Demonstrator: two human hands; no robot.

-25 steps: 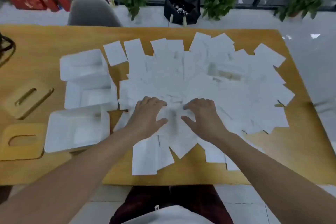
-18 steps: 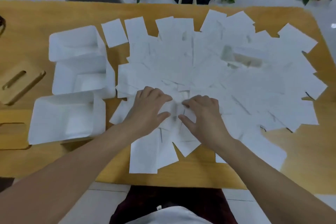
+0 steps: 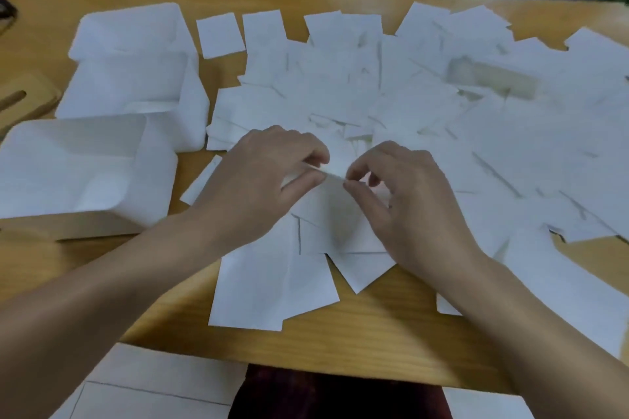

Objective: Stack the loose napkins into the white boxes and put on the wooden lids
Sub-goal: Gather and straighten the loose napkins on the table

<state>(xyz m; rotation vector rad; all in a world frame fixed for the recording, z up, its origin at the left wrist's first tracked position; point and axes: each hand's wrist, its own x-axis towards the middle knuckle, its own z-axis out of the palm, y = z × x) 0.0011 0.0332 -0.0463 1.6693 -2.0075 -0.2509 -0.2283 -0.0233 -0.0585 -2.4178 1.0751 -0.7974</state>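
So the napkins were basically everywhere, plain white rectangles, thin and flat, fanned out w/ tons of overlap across the middle and right of the counter. A few hung past the near edge on my right side, and a couple poked off toward me in the center too. One small square-ish one sat off by itself near the far side, just beside the boxes.

My left hand and right hand were both in the middle of the pile, fingers curled, thumb + forefinger of each pinching the same napkin at its top edge, tips nearly touching each other. That sheet looked lifted a bit off the ones under it, tbh kinda blurry so can't say how much.

White boxes were on my left: nearest box open, w/ rounded corners, another box right behind it touching, and a third further back. Couldn't rly tell if anything was inside them, all white on white. Wooden lid w/ a slot peeked in at the far left edge.

Free room: bare wood strip along the near edge btw my arms, some in the far left corner, and a gap btw the boxes and the pile.
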